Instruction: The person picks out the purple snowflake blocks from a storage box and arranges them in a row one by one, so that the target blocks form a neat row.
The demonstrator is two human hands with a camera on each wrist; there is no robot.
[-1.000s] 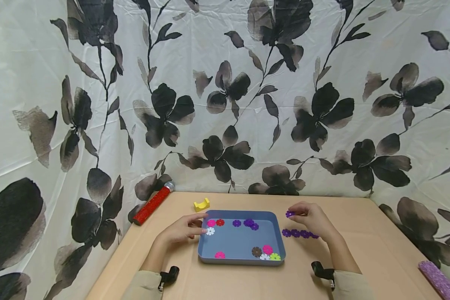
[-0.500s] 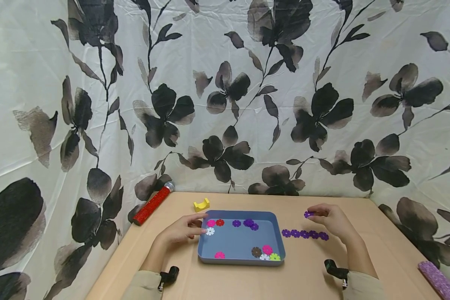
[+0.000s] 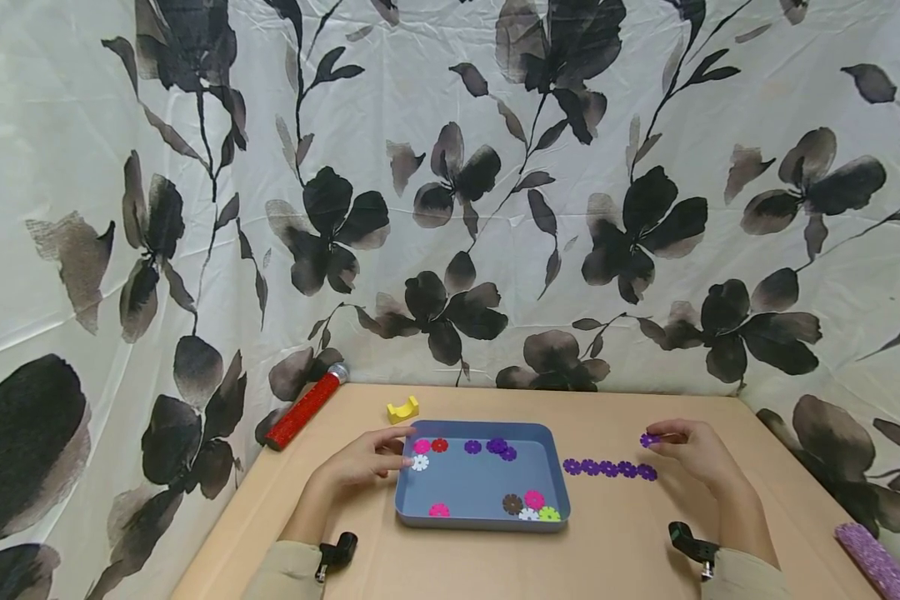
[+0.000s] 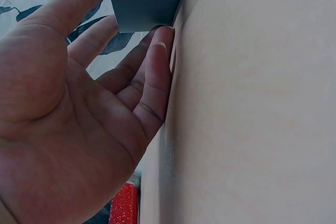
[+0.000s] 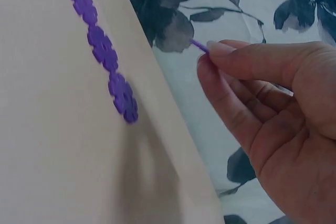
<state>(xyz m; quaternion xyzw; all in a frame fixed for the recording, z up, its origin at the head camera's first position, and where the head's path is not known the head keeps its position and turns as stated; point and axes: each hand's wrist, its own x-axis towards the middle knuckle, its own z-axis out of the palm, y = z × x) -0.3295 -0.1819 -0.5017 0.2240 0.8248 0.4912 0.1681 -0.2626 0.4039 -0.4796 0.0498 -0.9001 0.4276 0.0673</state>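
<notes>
My right hand (image 3: 693,454) pinches a purple flower-shaped disc (image 3: 648,439) between thumb and fingertips, raised above the table. In the right wrist view that disc (image 5: 198,45) shows edge-on. Just below the hand in the head view lies a row of several purple flower discs (image 3: 607,468), touching end to end. My left hand (image 3: 360,457) holds the left side of a blue-grey tray (image 3: 483,523), its thumb at the rim. Inside the tray lie several loose flower discs: purple ones (image 3: 497,446) at the back, a white one (image 3: 420,462), pink, red, brown and green ones.
Behind the tray is a yellow curved piece (image 3: 403,409). A red glittery tube (image 3: 307,408) lies at the table's left edge, and a purple glittery roll (image 3: 881,560) at the far right. Floral cloth (image 3: 540,250) hangs behind the table.
My right hand has moved rightward with the purple flower disc, from above the row's left end to its right end, uncovering the rest of the row. The left hand and tray stay put.
</notes>
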